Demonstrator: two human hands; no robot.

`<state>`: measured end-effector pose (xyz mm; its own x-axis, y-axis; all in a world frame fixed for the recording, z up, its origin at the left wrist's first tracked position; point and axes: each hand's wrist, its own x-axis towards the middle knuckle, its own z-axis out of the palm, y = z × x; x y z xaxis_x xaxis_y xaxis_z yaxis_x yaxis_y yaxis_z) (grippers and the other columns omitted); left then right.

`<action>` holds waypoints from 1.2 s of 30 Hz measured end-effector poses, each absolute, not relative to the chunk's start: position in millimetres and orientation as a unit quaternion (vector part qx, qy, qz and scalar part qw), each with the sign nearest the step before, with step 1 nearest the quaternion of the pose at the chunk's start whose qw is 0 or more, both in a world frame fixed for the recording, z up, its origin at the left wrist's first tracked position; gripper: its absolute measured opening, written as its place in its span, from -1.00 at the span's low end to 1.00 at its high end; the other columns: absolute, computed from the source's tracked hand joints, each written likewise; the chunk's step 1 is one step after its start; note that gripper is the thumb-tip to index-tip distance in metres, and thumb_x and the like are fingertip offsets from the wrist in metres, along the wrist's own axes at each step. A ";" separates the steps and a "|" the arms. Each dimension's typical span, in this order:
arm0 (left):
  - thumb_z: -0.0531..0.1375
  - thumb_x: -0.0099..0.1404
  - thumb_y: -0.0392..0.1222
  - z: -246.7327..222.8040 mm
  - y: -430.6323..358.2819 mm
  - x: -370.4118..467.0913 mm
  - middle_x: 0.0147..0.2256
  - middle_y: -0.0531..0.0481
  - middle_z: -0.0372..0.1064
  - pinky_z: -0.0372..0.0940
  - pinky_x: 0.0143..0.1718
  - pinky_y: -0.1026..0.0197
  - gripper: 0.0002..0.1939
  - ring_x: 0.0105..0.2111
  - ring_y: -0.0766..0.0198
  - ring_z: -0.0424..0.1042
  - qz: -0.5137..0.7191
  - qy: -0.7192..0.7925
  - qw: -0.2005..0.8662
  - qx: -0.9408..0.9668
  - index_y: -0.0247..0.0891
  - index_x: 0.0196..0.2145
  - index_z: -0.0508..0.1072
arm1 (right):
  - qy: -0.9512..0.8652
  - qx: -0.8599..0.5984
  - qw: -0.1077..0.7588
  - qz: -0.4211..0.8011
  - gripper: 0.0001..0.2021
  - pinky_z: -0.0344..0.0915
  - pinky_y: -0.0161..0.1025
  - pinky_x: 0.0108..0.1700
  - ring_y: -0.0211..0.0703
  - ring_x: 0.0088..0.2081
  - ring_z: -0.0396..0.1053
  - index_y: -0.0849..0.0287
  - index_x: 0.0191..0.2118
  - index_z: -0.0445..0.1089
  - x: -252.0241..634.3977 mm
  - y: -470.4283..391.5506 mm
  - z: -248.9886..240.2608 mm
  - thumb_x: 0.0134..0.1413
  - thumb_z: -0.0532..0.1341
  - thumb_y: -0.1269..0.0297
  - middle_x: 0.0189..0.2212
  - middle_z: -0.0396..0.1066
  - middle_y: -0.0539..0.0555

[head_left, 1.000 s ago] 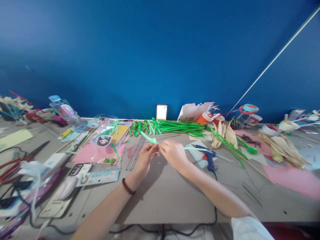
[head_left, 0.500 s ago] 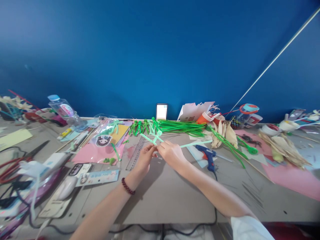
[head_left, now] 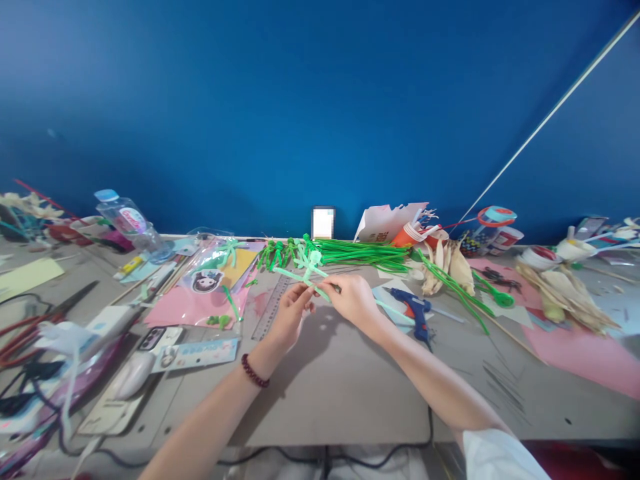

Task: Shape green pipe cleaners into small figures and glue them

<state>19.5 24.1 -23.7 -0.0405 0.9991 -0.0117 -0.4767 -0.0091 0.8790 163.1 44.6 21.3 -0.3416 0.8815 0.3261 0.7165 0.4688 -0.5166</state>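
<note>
Between my hands is a pale green figure of pipe cleaners [head_left: 314,259], with a round head at the top and fuzzy arms sticking out. My left hand [head_left: 293,312] pinches its lower part between thumb and fingers. My right hand [head_left: 353,300] is closed on a pale green pipe cleaner [head_left: 397,311] whose long end sticks out to the right, behind the wrist. Just beyond, several small green pipe-cleaner figures [head_left: 283,253] lie in a row beside a bundle of green pipe cleaners [head_left: 367,254].
A blue hot glue gun [head_left: 419,317] lies right of my right hand. A clear ruler [head_left: 271,307] is left of my left hand. A plastic bag [head_left: 207,267], a computer mouse [head_left: 133,375] and scissors [head_left: 47,317] are farther left. Dried husks [head_left: 570,300] lie at right.
My right hand has moved slightly right, showing more of the figure's lower part. The long pipe cleaner end now slants down to the right. My left hand stays nearly in place.
</note>
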 end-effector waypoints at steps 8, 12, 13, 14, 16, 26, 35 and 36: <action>0.37 -0.08 -0.20 -32.5 28.6 17.3 -0.47 0.07 0.33 0.14 -0.53 0.37 -0.81 -0.43 0.39 0.31 0.633 0.336 0.639 0.281 -0.27 -0.49 0.46 | -0.791 -0.466 0.315 0.241 -0.78 0.19 -0.38 -0.33 -0.21 -0.40 0.40 0.14 -0.39 0.52 162.8 48.6 23.8 0.10 0.13 0.26 -0.46 0.51 0.01; 0.35 -0.03 -0.19 -32.3 27.6 15.7 -0.41 -0.01 0.37 0.18 -0.49 0.35 -0.78 -0.41 0.36 0.32 0.621 0.347 0.640 0.290 -0.29 -0.38 0.51 | -0.812 -0.460 0.314 0.175 -0.79 0.17 -0.37 -0.28 -0.20 -0.31 0.41 0.10 -0.30 0.51 163.8 48.6 22.3 0.14 0.11 0.32 -0.35 0.52 0.02; 0.34 -0.01 -0.18 -31.7 26.9 15.5 -0.40 -0.02 0.38 0.19 -0.49 0.35 -0.77 -0.41 0.36 0.32 0.619 0.350 0.637 0.298 -0.30 -0.35 0.52 | -0.819 -0.460 0.308 0.153 -0.79 0.16 -0.37 -0.28 -0.21 -0.29 0.40 0.09 -0.28 0.51 163.8 48.1 21.9 0.15 0.10 0.32 -0.33 0.51 0.03; 0.33 0.00 -0.16 -30.8 26.3 15.5 -0.41 -0.03 0.37 0.19 -0.50 0.34 -0.76 -0.42 0.35 0.32 0.618 0.353 0.633 0.305 -0.30 -0.35 0.52 | -0.824 -0.463 0.297 0.132 -0.78 0.15 -0.37 -0.30 -0.21 -0.28 0.40 0.08 -0.27 0.50 163.7 47.5 21.6 0.17 0.08 0.32 -0.32 0.50 0.03; 0.32 0.02 -0.13 -28.0 25.3 15.7 -0.43 -0.03 0.36 0.18 -0.52 0.34 -0.78 -0.44 0.34 0.32 0.620 0.360 0.623 0.313 -0.31 -0.37 0.51 | -0.835 -0.472 0.268 0.092 -0.77 0.11 -0.37 -0.35 -0.23 -0.30 0.38 0.06 -0.24 0.49 163.0 45.7 21.7 0.19 0.06 0.32 -0.33 0.48 0.04; 0.34 -0.03 -0.13 -28.2 33.0 11.6 -0.55 0.05 0.27 0.13 -0.56 0.36 -0.82 -0.54 0.39 0.26 0.596 0.414 0.612 0.314 -0.25 -0.53 0.45 | -0.892 -0.414 0.175 -0.041 -0.78 0.01 -0.34 -0.41 -0.21 -0.28 0.27 0.15 -0.24 0.41 161.9 42.7 20.3 0.23 0.01 0.40 -0.36 0.40 0.09; 0.37 -0.09 -0.04 -25.7 31.1 11.4 -0.56 0.09 0.29 0.11 -0.51 0.32 -0.70 -0.59 0.44 0.18 0.619 0.378 0.584 0.364 -0.30 -0.51 0.43 | -0.840 -0.440 0.297 0.108 -0.78 0.12 -0.38 -0.34 -0.26 -0.30 0.38 0.09 -0.33 0.49 159.6 41.1 22.6 0.19 0.09 0.27 -0.35 0.48 0.02; 0.37 -0.09 -0.03 -24.9 30.8 11.5 -0.55 0.09 0.30 0.11 -0.51 0.32 -0.70 -0.58 0.44 0.18 0.623 0.373 0.582 0.366 -0.30 -0.51 0.43 | -0.827 -0.441 0.316 0.146 -0.79 0.15 -0.38 -0.33 -0.26 -0.31 0.38 0.10 -0.34 0.50 159.0 41.9 21.7 0.17 0.11 0.27 -0.36 0.49 0.02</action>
